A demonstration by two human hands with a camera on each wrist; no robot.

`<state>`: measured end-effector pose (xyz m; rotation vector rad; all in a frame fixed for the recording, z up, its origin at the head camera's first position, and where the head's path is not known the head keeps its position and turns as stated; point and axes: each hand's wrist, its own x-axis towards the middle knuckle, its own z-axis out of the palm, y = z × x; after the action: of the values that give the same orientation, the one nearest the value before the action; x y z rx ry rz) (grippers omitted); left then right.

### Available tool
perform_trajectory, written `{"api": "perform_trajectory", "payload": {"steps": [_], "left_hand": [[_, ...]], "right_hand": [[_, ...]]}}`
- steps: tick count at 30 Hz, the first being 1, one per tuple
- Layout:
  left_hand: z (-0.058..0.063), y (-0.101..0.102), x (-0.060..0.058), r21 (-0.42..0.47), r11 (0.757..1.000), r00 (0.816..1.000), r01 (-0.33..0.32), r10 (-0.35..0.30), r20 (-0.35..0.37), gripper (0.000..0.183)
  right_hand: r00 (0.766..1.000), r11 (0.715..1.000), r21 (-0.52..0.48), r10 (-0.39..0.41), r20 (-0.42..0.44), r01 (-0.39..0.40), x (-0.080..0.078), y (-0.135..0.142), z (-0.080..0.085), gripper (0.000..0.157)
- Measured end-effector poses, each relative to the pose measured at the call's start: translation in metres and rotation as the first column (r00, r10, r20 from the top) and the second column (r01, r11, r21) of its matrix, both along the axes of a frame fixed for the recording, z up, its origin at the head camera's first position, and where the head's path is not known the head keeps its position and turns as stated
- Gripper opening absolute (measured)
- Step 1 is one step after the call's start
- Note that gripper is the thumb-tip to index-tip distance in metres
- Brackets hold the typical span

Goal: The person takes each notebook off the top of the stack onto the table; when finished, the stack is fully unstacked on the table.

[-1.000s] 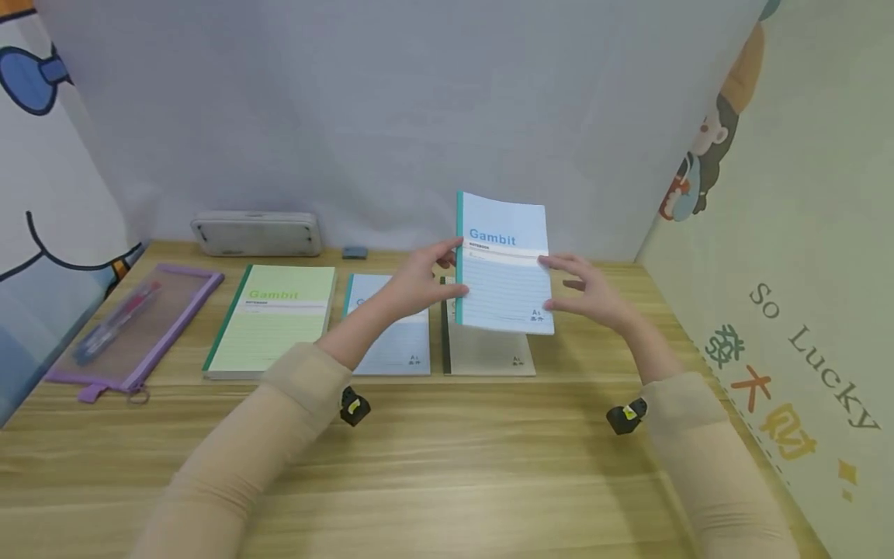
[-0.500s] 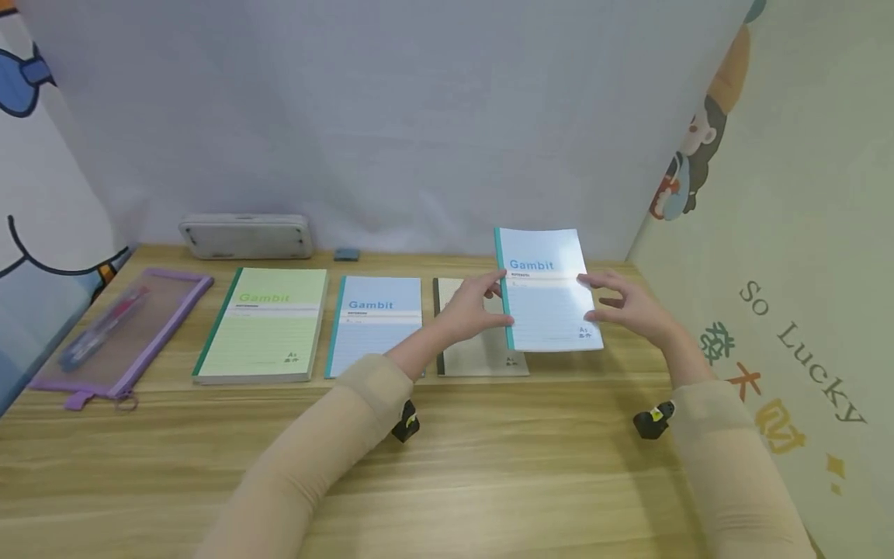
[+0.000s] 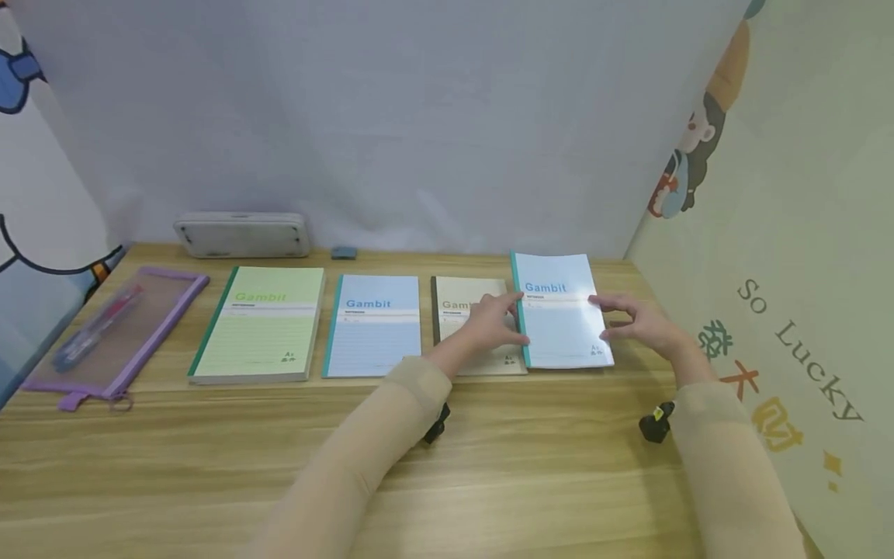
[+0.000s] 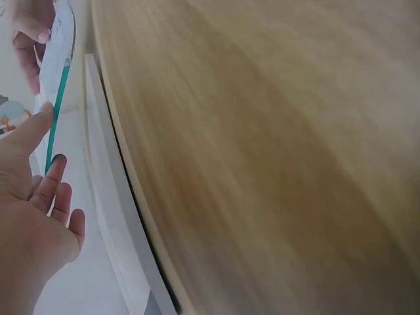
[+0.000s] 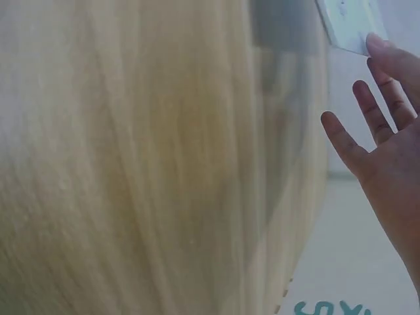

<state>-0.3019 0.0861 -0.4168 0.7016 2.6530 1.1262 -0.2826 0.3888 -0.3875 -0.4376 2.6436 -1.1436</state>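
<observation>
A light blue Gambit notebook [image 3: 559, 334] with a teal spine is held between both hands at the right of the row, close over the table. My left hand [image 3: 485, 326] pinches its spine edge; in the left wrist view the thumb and fingertips of that left hand [image 4: 36, 210] meet at the teal strip. On the opposite edge, my right hand [image 3: 642, 322] grips with thumb and fingers. The right wrist view shows a corner of the notebook [image 5: 348, 26] at the thumb. Behind the left hand lies a beige notebook [image 3: 503, 361], partly hidden.
Left of the beige one lie another blue notebook [image 3: 373, 334] and a thicker green notebook [image 3: 258, 334]. A purple-edged mesh pouch [image 3: 157, 334] with pens is at far left. Along the back stand a white case [image 3: 240, 237] and a small grey block [image 3: 344, 253].
Both hands have carried the blue notebook rightward and down, from above the beige notebook to its right side. The beige notebook is now more exposed; the others lie as before.
</observation>
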Motion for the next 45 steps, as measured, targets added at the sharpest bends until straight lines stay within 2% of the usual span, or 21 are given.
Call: {"api": "perform_trajectory", "payload": {"steps": [3,12,15,19,23,32,36,40,45], "left_hand": [[-0.002,0.006,-0.001,-0.039,0.999,1.0,-0.001,0.0,-0.012,0.088],[-0.002,0.015,0.001,-0.167,0.986,1.0,-0.013,0.01,-0.023,0.081],[-0.003,0.015,0.002,-0.235,0.972,0.998,0.025,-0.037,-0.045,0.078],[-0.004,0.013,0.003,-0.317,0.944,0.99,0.086,-0.117,-0.082,0.076],[-0.003,0.01,0.003,-0.364,0.925,0.985,0.111,-0.152,-0.086,0.073],[-0.003,0.007,0.001,-0.36,0.924,0.983,0.128,-0.167,-0.08,0.075],[0.0,0.003,0.002,-0.323,0.937,0.982,0.136,-0.17,-0.081,0.077],[0.008,-0.005,0.005,-0.253,0.956,0.981,0.15,-0.175,-0.08,0.076],[0.02,-0.024,0.008,-0.201,0.967,0.98,0.157,-0.177,-0.089,0.075]], "right_hand": [[1.0,1.0,0.012,0.003,-0.003,-0.003,-0.002,0.005,-0.006,0.068],[0.998,0.997,-0.068,0.029,0.056,-0.026,-0.004,0.015,-0.021,0.067],[0.997,0.998,-0.061,0.019,0.072,-0.015,-0.004,0.017,-0.023,0.067],[0.995,1.0,0.002,-0.012,0.101,0.012,-0.003,0.017,-0.025,0.064],[0.993,0.998,0.054,-0.042,0.11,0.036,-0.002,0.014,-0.025,0.062],[0.993,0.997,0.06,-0.049,0.109,0.042,-0.004,0.012,-0.023,0.063],[0.99,0.994,0.082,-0.085,0.111,0.076,-0.005,0.012,-0.019,0.067],[0.991,0.99,0.107,-0.105,0.087,0.095,-0.006,0.008,-0.012,0.066],[0.996,0.993,0.094,-0.069,0.053,0.064,-0.007,0.0,-0.001,0.063]]}}
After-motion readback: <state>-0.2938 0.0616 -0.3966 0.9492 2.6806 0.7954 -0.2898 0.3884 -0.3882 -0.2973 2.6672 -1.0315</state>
